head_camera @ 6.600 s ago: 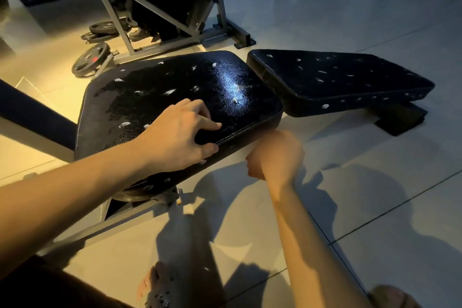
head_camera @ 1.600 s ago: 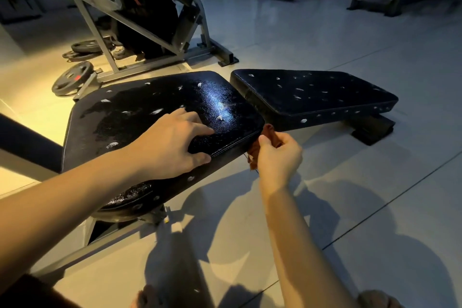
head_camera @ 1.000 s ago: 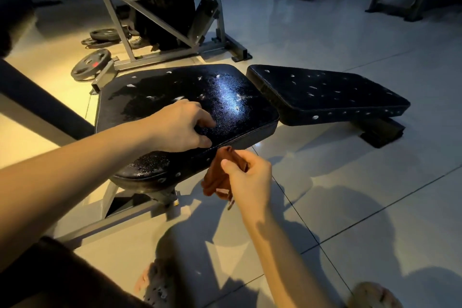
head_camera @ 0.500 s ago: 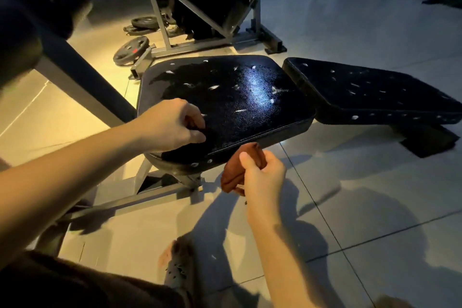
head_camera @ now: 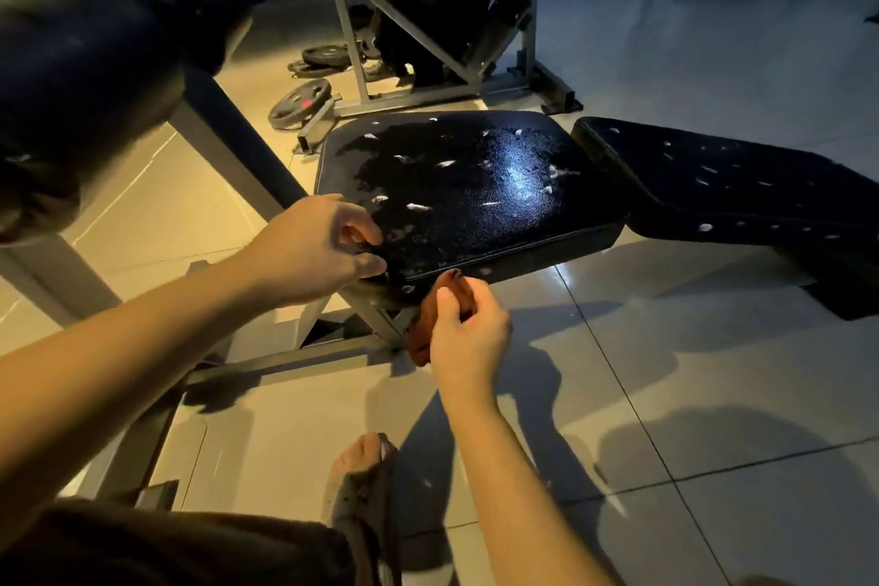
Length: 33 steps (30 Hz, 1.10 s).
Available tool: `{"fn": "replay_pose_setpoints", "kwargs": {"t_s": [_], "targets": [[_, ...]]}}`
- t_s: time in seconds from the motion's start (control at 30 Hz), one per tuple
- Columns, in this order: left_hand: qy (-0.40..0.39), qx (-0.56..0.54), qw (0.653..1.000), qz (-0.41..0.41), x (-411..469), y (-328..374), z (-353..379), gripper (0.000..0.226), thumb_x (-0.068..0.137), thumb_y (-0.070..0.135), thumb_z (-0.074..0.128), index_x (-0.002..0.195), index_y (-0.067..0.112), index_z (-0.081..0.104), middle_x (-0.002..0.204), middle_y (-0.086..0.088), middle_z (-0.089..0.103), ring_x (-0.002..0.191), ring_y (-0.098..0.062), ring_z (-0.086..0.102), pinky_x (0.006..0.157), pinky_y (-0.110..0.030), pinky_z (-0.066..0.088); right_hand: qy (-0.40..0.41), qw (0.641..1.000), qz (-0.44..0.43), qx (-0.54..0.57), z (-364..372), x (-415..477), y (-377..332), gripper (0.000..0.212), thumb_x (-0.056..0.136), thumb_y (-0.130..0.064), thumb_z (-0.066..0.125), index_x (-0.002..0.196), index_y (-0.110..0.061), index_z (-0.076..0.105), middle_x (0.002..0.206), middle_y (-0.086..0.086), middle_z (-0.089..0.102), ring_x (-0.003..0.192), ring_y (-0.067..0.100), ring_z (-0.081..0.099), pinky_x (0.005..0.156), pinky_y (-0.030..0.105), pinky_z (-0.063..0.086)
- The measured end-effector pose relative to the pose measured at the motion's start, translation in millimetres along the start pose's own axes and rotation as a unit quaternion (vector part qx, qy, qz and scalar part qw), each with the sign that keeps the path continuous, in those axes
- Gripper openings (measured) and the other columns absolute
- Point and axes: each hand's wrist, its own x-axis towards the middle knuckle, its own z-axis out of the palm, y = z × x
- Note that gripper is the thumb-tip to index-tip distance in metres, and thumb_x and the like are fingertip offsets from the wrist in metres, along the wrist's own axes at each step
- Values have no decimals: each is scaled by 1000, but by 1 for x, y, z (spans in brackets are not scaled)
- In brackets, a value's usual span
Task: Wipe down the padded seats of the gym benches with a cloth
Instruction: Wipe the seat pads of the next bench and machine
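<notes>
A black padded seat (head_camera: 475, 190) with worn white spots lies in the middle of the view. A second, longer black pad (head_camera: 723, 186) adjoins it on the right. My left hand (head_camera: 318, 247) rests on the seat's near left corner, fingers curled against the edge; whether it pinches anything is unclear. Just below the seat's front edge, my right hand (head_camera: 468, 333) grips a bunched rust-brown cloth (head_camera: 449, 300). The cloth touches the seat's front rim.
A dark padded roller (head_camera: 95, 62) on a metal arm looms at upper left. Behind the bench stand a grey machine frame (head_camera: 428, 38) and weight plates (head_camera: 299, 102) on the tiled floor. My sandalled foot (head_camera: 361, 476) is below the bench frame (head_camera: 285, 357).
My view has swung left along the bench. My left hand slid from the seat's middle to its near left corner. My right hand brought the cloth up and followed to the seat's front edge.
</notes>
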Motion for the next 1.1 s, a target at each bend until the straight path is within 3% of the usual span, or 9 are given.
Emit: {"fn": "replay_pose_setpoints", "kwargs": {"t_s": [0.1, 0.23, 0.43, 0.63, 0.7, 0.8, 0.83, 1.0, 1.1], "targets": [[-19, 17, 1000, 2, 0, 10, -6, 25, 88, 37, 76, 108, 24, 72, 109, 9, 61, 97, -5, 59, 84, -29, 52, 34, 999, -11, -40, -12, 13, 2, 7, 96, -18, 64, 100, -20, 70, 98, -1, 69, 96, 16, 63, 71, 15, 44], [92, 48, 994, 36, 0, 5, 17, 35, 90, 39, 73, 122, 26, 68, 114, 6, 58, 106, -14, 55, 90, -35, 51, 144, 989, 39, -24, -39, 47, 6, 5, 97, -18, 64, 94, -16, 68, 94, 5, 71, 94, 24, 67, 79, 30, 54], [100, 126, 985, 64, 1, -30, 20, 56, 86, 59, 69, 133, 31, 63, 123, 5, 56, 116, -15, 47, 95, -40, 46, 62, 995, -60, -56, 3, -4, -3, 7, 97, -22, 64, 96, -18, 70, 91, -3, 67, 89, 15, 61, 71, 18, 45], [81, 158, 983, 40, 10, -37, 21, 67, 80, 67, 70, 134, 28, 63, 126, 1, 56, 118, -19, 48, 96, -44, 48, 165, 984, 9, -67, -39, 47, -1, 16, 94, -16, 66, 83, -27, 61, 84, -5, 65, 87, 19, 63, 88, 47, 56], [78, 159, 983, 38, 11, -40, 23, 69, 79, 67, 71, 134, 26, 63, 125, 1, 56, 117, -19, 48, 95, -42, 47, 154, 985, -8, -71, -25, 35, -5, 16, 95, -16, 65, 82, -25, 61, 81, -5, 65, 82, 17, 61, 83, 42, 55], [80, 147, 985, 31, 10, -42, 24, 69, 79, 68, 70, 132, 25, 65, 125, 1, 58, 118, -19, 48, 96, -42, 44, 94, 990, -71, -75, 1, 1, -7, 17, 93, -16, 67, 79, -22, 60, 79, -3, 63, 74, 7, 56, 68, 13, 41], [81, 143, 986, 28, 9, -43, 25, 70, 78, 69, 70, 131, 24, 66, 125, 0, 58, 118, -20, 49, 96, -42, 44, 90, 989, -88, -84, 0, 1, -5, 16, 92, -15, 67, 79, -22, 61, 79, -3, 64, 74, 8, 57, 68, 13, 41], [81, 132, 988, 17, 4, -46, 33, 76, 76, 72, 69, 135, 25, 64, 125, 1, 57, 118, -20, 46, 99, -43, 41, 169, 981, -6, -97, -36, 51, 6, 7, 91, -17, 66, 85, -19, 68, 85, 4, 70, 83, 25, 67, 83, 48, 57], [100, 152, 983, 7, 3, -42, 40, 75, 78, 72, 67, 135, 25, 64, 128, 1, 57, 121, -20, 46, 105, -45, 39, 133, 986, -49, -89, -15, 27, -3, 12, 92, -18, 66, 80, -20, 64, 79, -1, 67, 77, 19, 63, 76, 34, 54]]}}
